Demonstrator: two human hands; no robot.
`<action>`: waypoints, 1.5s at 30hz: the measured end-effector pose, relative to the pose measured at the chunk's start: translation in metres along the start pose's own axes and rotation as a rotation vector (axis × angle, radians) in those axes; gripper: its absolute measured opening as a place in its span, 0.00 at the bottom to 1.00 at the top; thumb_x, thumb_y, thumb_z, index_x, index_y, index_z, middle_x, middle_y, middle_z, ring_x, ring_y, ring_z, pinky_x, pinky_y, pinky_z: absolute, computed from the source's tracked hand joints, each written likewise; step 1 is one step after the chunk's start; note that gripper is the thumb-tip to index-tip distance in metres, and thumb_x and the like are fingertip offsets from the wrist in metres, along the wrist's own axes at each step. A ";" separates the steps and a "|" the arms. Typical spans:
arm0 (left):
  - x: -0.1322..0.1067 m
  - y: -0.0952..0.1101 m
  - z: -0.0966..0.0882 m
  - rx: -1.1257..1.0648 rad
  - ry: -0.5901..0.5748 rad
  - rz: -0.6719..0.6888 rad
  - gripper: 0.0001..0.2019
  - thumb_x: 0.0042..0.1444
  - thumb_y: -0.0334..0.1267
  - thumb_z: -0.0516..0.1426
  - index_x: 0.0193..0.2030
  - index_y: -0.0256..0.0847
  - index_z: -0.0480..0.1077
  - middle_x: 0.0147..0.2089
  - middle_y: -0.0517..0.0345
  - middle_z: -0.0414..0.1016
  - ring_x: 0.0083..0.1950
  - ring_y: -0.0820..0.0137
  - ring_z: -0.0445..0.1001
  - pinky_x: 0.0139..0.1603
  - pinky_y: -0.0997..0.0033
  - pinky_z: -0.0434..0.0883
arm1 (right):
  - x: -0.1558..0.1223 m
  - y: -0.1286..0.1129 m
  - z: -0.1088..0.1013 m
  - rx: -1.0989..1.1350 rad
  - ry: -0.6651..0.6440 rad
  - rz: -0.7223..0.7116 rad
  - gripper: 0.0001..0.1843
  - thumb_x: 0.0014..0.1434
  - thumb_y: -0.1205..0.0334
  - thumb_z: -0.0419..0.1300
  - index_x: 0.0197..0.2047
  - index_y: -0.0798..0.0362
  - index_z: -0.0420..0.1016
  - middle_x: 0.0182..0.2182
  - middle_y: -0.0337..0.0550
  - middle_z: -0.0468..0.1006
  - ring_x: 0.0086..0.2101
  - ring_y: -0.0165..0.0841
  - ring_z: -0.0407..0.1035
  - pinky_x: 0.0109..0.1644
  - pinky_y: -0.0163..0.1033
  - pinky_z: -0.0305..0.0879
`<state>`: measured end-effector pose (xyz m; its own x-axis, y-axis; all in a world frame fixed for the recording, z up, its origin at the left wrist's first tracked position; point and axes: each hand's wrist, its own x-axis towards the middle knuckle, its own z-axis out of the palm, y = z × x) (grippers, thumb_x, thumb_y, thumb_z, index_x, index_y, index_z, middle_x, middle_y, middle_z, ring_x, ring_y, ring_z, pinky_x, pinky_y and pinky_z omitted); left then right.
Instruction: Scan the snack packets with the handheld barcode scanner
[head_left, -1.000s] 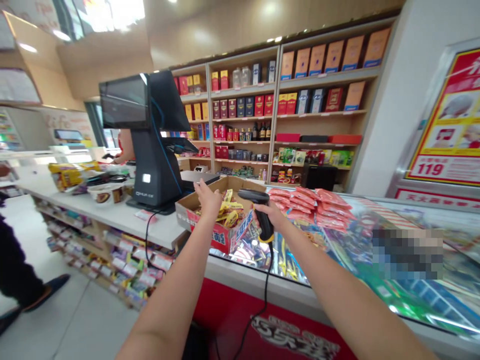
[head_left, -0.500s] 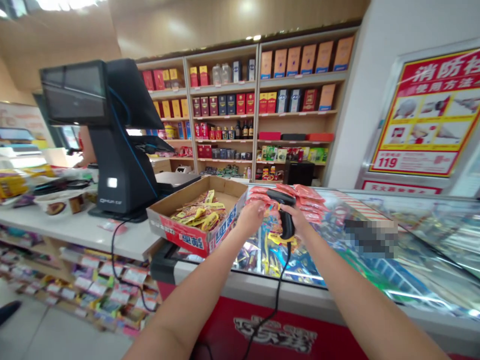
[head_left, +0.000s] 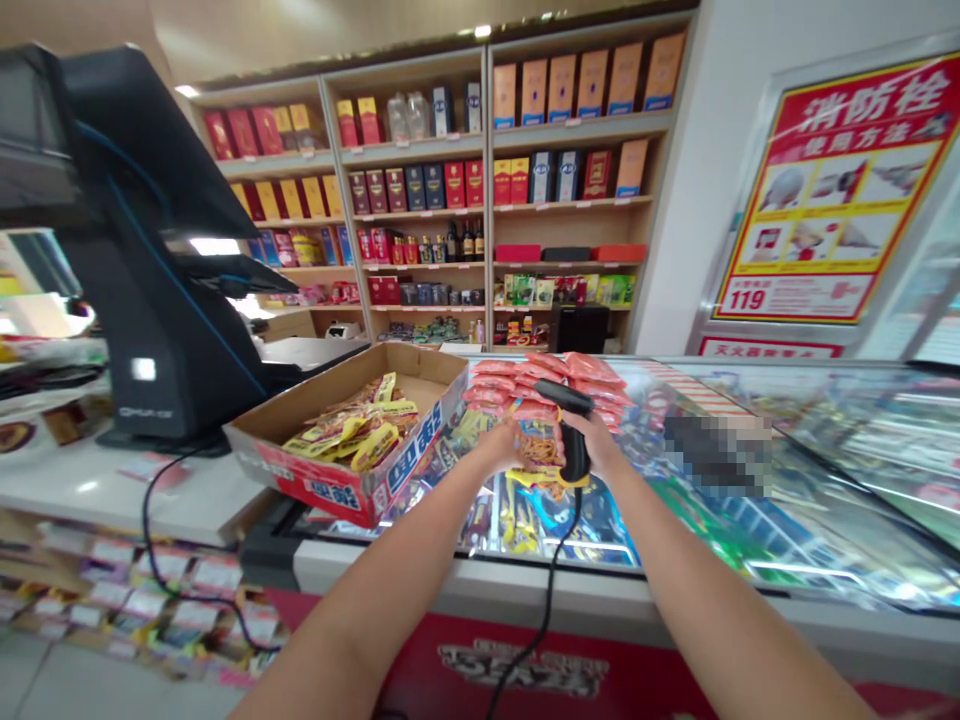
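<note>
My right hand (head_left: 598,442) is wrapped round the grip of a black handheld barcode scanner (head_left: 574,440), whose head points left over the glass. My left hand (head_left: 502,446) pinches the left side of a yellow snack packet (head_left: 537,448) with brown strips showing through it. That packet is just left of the scanner's grip, and part of it is hidden by my fingers. More yellow packets (head_left: 551,482) lie below it on the glass. Behind both hands, pink-red packets (head_left: 491,382) are piled in rows. The scanner's cord (head_left: 553,580) hangs down over the front edge.
An open cardboard box (head_left: 352,497) of yellow snack packets stands to the left on the glass-topped freezer (head_left: 435,585). Beyond it is a black checkout terminal (head_left: 161,300). Shelves (head_left: 420,155) of boxed bottles line the back, with a red poster (head_left: 832,190) at right.
My view has shifted right, so the box and terminal appear further left. My left hand has drawn down from the pink-red packets, and the snack packet shows more plainly beside the scanner.
</note>
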<state>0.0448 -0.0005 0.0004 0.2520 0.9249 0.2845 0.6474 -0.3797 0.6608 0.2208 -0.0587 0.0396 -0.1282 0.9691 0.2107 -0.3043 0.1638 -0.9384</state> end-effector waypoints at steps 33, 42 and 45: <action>-0.010 -0.002 -0.021 -1.676 -0.412 -0.307 0.11 0.60 0.31 0.48 0.25 0.40 0.57 0.16 0.70 0.40 0.14 0.80 0.38 0.16 0.81 0.43 | -0.014 -0.006 0.006 0.013 -0.246 0.098 0.15 0.47 0.52 0.63 0.33 0.54 0.69 0.18 0.36 0.73 0.14 0.28 0.65 0.16 0.33 0.64; -0.010 -0.004 -0.014 -1.451 -0.550 -0.325 0.15 0.54 0.40 0.56 0.22 0.41 0.54 0.16 0.70 0.39 0.15 0.80 0.36 0.18 0.77 0.40 | -0.017 -0.008 0.008 0.022 -0.255 0.130 0.15 0.46 0.53 0.64 0.33 0.54 0.69 0.18 0.37 0.73 0.14 0.28 0.66 0.16 0.32 0.65; -0.011 -0.003 -0.015 -1.421 -0.538 -0.317 0.17 0.52 0.43 0.57 0.21 0.41 0.53 0.16 0.69 0.38 0.15 0.80 0.36 0.19 0.77 0.38 | -0.017 -0.007 0.008 0.012 -0.253 0.132 0.14 0.47 0.53 0.63 0.32 0.53 0.68 0.18 0.36 0.73 0.14 0.28 0.66 0.16 0.32 0.65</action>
<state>0.0292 -0.0094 0.0057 0.6624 0.7469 -0.0582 -0.3904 0.4104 0.8241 0.2177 -0.0778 0.0450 -0.3987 0.9048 0.1498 -0.2805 0.0353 -0.9592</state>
